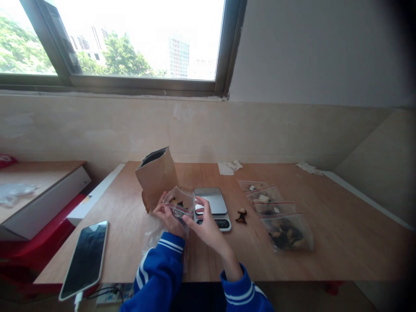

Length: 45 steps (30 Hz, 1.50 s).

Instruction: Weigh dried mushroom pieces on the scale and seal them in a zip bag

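Clear zip bag (179,200), red-striped, a few dark pieces inside; held above the bench (344,251), near the middle, between paper bag and scale. Left hand (169,219): fingers pinching the bag at its left side. Right hand (208,226): thumb and forefinger spread apart at the bag's right side; firmness of contact impossible to tell. Blue sleeves (162,271) with white stripes, on both arms.

Standing just left and far: brown paper bag (158,177), top open, dark lining. Just right: white kitchen scale (211,200), metal plate, dark panel on the near side. Right of scale: one loose dark piece (241,216), lying on the bench. Farther right: row of overlapping filled zip bags (287,234), nearest with dark and tan pieces. Far edge: white crumpled tissue (234,165). Near left: phone (85,258), screen dark, white cable (78,300) attached.
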Motion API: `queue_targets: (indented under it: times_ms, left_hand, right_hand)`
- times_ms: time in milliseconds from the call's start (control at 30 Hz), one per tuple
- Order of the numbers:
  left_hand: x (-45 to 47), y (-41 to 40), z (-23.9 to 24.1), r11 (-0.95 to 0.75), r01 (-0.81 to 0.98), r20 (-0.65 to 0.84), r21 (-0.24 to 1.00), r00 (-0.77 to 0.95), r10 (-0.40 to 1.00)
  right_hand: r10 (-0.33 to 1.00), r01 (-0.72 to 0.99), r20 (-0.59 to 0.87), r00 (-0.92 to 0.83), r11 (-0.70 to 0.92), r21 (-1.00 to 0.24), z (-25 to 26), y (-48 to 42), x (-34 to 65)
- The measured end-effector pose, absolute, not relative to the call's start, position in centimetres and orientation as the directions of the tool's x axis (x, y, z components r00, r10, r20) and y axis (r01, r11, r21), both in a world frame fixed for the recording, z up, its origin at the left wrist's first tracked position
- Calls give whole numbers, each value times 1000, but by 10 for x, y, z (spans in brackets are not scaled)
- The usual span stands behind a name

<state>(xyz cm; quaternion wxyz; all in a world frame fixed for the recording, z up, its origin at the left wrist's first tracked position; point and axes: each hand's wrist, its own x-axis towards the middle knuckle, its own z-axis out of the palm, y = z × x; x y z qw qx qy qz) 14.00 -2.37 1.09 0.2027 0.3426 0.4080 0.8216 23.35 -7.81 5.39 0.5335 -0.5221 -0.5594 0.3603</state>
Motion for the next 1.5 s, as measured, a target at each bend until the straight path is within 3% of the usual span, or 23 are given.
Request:
queue_targets:
  times_ms: [100,267,367,533,633,933,1233,1367,1500]
  left_hand:
    - [146,-37,24,-619,-78,443,782,-629,639]
    - [144,-63,42,-566,4,532,824,-347,773]
    - [135,-71,50,-511,-2,485,859,-312,817]
    - [126,-76,57,-280,-102,274,954,-69,959]
    - [129,-84,58,-223,-133,230,966,37,973]
    - [141,-96,61,-242,-67,216,968,-266,940]
    - [144,-95,38,-64,-128,54,990,-78,995]
    - [145,-98,30,-105,-177,87,979,-105,991]
    - [140,-97,28,-137,-109,122,985,-135,983]
  right_hand:
    - [965,52,218,148,213,-976,57,-88,229]
    - [944,-258,175,281,250,-933,71,-100,246]
    - [938,-320,130,322,238,-917,71,-111,264]
    - [937,-254,177,301,257,-932,70,-125,286]
    - [935,-212,192,297,261,-942,69,-128,293]
    - [900,76,225,374,212,-974,47,-127,316]
    - [900,152,193,391,144,-978,6,-119,332]
    - [931,128,170,322,135,-983,-2,-121,340]
    - [941,98,185,284,164,-982,1,-124,342]
